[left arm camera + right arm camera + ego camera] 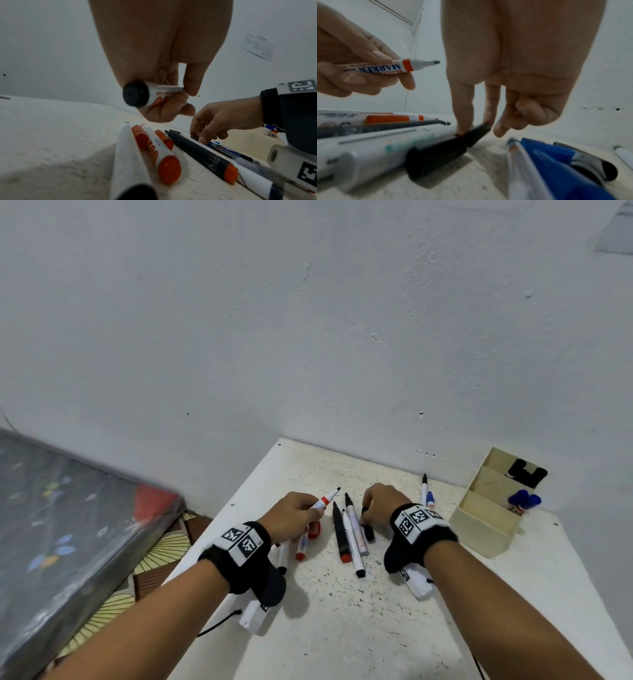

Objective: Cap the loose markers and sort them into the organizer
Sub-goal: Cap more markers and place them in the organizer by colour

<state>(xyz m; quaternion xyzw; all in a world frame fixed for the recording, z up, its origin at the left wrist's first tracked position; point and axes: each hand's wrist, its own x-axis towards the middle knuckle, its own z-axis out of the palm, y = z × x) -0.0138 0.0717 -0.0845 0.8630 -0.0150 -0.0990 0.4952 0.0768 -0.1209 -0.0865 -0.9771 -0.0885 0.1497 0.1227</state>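
Observation:
My left hand (308, 508) grips an uncapped white marker with a red band (323, 501), lifted off the table with its tip pointing up and right; the same marker (385, 67) also shows in the right wrist view. My right hand (368, 511) reaches down and its fingertips (464, 127) pinch a small black cap (479, 129) on the table. A larger black cap (436, 152) lies just in front of it. Between my hands lie a black marker with a red end (340, 534) and white markers (354, 539). Red-capped markers (164, 155) sit under my left hand.
A cream organizer (479, 529) stands at the table's right. It holds black items (527, 472) in a back slot and blue markers (524, 499) in a nearer one. A white marker (424, 491) and blue cap (430, 499) lie beside it. A bed (68, 508) lies to the left.

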